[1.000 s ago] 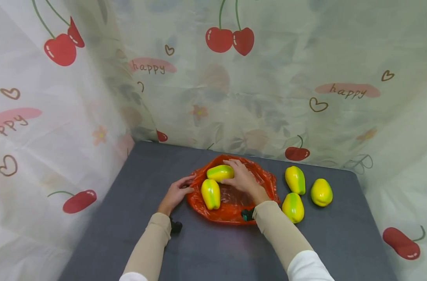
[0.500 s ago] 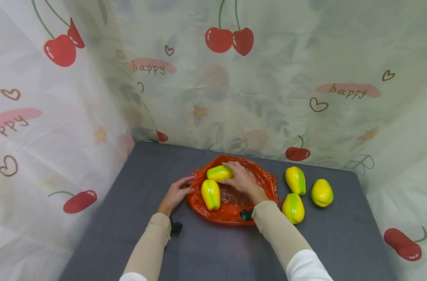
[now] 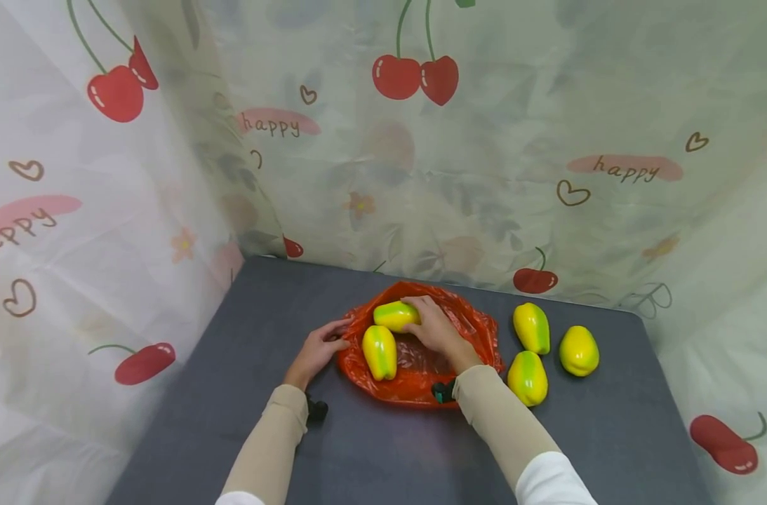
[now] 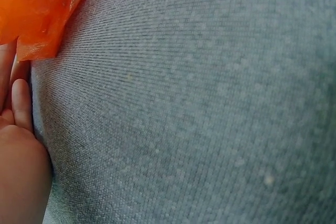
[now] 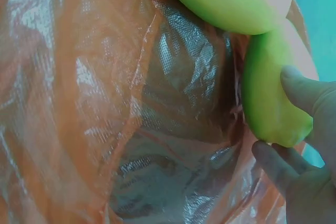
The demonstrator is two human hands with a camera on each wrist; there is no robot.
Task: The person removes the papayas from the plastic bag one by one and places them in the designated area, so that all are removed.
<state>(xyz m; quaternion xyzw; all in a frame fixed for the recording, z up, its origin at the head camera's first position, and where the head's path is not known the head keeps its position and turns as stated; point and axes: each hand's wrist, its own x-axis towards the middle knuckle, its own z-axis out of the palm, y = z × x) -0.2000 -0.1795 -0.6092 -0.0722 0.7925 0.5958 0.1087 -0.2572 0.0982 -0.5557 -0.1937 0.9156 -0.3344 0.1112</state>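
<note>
A red plastic bag (image 3: 415, 393) lies spread open on the table, with two yellow-green papayas inside. My right hand (image 3: 436, 330) grips the right end of the farther papaya (image 3: 392, 316). In the right wrist view the thumb presses on that papaya (image 5: 270, 93) while fingertips sit at its end. The second papaya (image 3: 379, 353) lies in front of it, near the bag's left side. At the left rim, my left hand (image 3: 314, 354) holds the bag's edge between thumb and fingers. The left wrist view shows an orange-red corner of the bag (image 4: 42, 19) over the fingertips.
Three more papayas lie on the dark grey table (image 3: 358, 456) to the bag's right: one at the back (image 3: 531, 328), one nearer (image 3: 528, 379) beside the right sleeve, one farther right (image 3: 579, 351). A cherry-printed curtain (image 3: 478, 140) encloses the table's back and sides.
The head view has tilted slightly, so the scene sits a little lower. My right hand stays on the farther papaya and my left hand stays at the bag's rim.
</note>
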